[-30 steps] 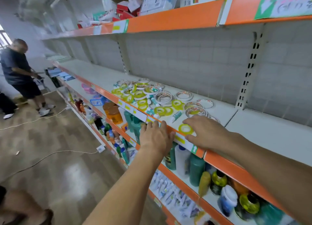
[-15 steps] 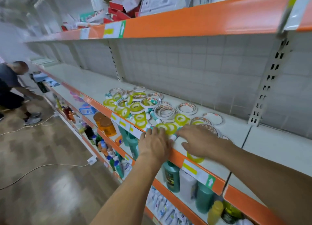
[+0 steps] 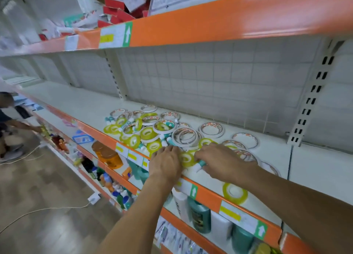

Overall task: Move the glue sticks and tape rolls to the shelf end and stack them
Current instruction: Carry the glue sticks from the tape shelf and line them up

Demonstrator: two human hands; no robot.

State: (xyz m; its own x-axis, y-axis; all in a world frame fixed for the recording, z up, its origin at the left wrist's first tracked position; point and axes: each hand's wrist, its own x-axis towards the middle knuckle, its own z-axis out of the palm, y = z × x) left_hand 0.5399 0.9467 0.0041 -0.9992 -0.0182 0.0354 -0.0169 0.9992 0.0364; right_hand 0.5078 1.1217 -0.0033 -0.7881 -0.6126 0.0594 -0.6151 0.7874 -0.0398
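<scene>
Glue stick (image 3: 199, 165) flat, teal cap toward right hand (image 3: 221, 163).

A shop is shown. Long white shelves (image 3: 315, 169) with orange front edges (image 3: 208, 196) are fixed to slotted uprights (image 3: 313, 101) against a grid back panel (image 3: 200, 78), and price labels (image 3: 238, 215) with green arrows are stuck along those edges. Tape rolls (image 3: 147, 133) and glue sticks (image 3: 198, 166) are heaped near the front edge of the middle shelf. Bottles (image 3: 200, 217) are lined up on the shelf below, and boxes (image 3: 118, 9) are piled on the top shelf. Another person (image 3: 5, 118) is seen at the far end of the aisle.
</scene>
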